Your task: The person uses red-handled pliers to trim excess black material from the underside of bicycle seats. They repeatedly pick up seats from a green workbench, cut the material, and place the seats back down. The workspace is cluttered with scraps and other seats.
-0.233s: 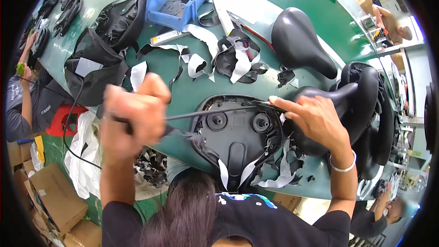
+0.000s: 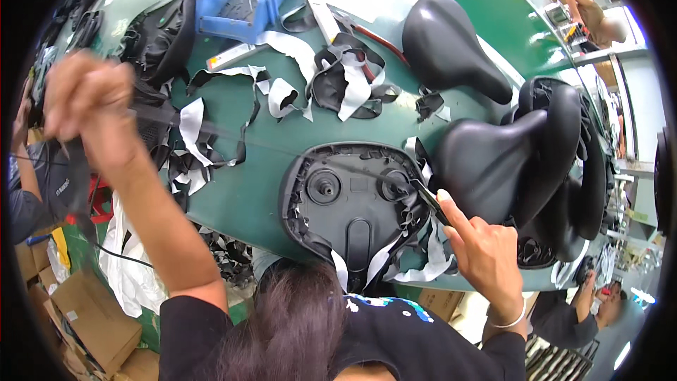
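An upside-down black bicycle saddle (image 2: 326,229) lies at the table's front edge, showing its underside with two round mounts. My left hand (image 2: 90,99) is far out to the left, blurred, closed round a dark strip of cover material (image 2: 159,116). A faint, smeared line runs from the strip toward the saddle's right side; where it ends is unclear. One end of the material hangs below that fist. My right hand (image 2: 486,254) grips a slim dark blade-like tool (image 2: 427,201) at the saddle's right rim, index finger along it. White-backed flaps (image 2: 381,259) stick out at the saddle's nose.
Finished black saddles (image 2: 451,46) lie beyond and are piled (image 2: 493,169) at the right. Curled offcuts (image 2: 345,74), red-handled pliers (image 2: 377,39) and a blue bin (image 2: 247,0) are on the green table. Cardboard boxes (image 2: 95,317) stand lower left. Other people work at both sides.
My left hand has swung outward to the left and away, drawing the dark strip with it. My right hand has shifted slightly nearer me, and the tool now shows at the rim.
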`<state>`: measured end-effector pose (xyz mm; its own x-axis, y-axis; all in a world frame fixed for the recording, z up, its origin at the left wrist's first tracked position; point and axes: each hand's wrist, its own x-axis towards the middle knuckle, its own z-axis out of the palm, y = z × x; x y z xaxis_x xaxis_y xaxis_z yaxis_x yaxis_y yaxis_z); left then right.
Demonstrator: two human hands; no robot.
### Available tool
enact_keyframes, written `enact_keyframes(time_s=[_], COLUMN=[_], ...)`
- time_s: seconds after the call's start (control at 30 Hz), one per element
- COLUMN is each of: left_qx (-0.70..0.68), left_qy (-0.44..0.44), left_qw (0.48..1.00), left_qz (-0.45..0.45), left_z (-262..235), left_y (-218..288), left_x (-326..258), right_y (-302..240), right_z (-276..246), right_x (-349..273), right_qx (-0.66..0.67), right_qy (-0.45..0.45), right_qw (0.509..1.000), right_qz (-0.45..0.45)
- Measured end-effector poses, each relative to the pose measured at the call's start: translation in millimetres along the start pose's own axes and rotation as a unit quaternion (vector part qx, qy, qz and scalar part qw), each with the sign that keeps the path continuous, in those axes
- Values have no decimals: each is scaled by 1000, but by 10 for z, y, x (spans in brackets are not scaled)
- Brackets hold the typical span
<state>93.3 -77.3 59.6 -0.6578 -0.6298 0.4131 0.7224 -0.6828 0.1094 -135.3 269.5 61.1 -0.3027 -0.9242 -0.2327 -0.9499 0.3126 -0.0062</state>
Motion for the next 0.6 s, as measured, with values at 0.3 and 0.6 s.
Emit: enact_keyframes(time_s=[0.3, 0.6], left_qx=[615, 400], left_qy=[-355, 230], left_qw=[630, 884], left_qz=[-314, -73], left_z=[-762, -156], left_y=[-1710, -1955], left_x=[180, 375], right_y=[266, -198], right_z=[20, 469], right_x=[216, -543], right_qx=[168, 255], right_qy=[27, 74], right_qw=[985, 956], right_qz=[-35, 126])
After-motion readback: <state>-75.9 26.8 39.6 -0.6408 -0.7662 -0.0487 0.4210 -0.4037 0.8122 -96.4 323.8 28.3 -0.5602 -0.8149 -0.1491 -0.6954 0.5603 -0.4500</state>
